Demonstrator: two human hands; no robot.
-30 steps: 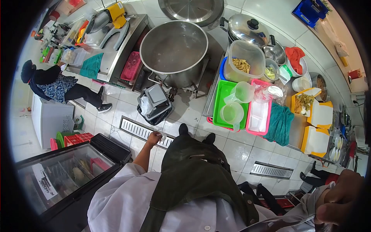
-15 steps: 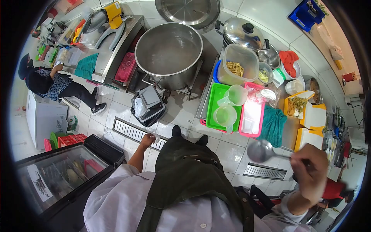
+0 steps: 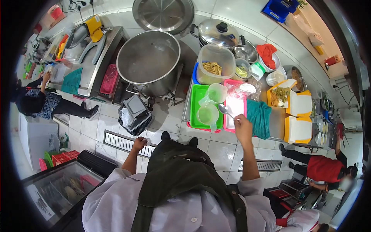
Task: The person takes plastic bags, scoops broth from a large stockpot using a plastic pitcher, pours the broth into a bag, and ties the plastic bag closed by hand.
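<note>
Over the border between the green tray and the pink tray is the bowl of your spoon; whether it touches either one, you can't tell. Your right hand pinches the handle, probably to keep the fingers clear of the bowl. Your left hand, low and well apart, has its fingers closed on a small clear piece, too small to identify. It seems held aside, leaving your right arm free reach.

Two jugs sit together in the green tray, perhaps so its rim catches drips. The teal cloth lies beside the pink tray, likely for handy wiping. Behind the trays, the tub keeps its cut pieces contained. To the right, food boxes stand open, which leaves their insides within reach. Across the gap to your left is the big pot, with the lined bin before it, probably placed for easy tossing. Farther off, a person in a red apron is on your right.
</note>
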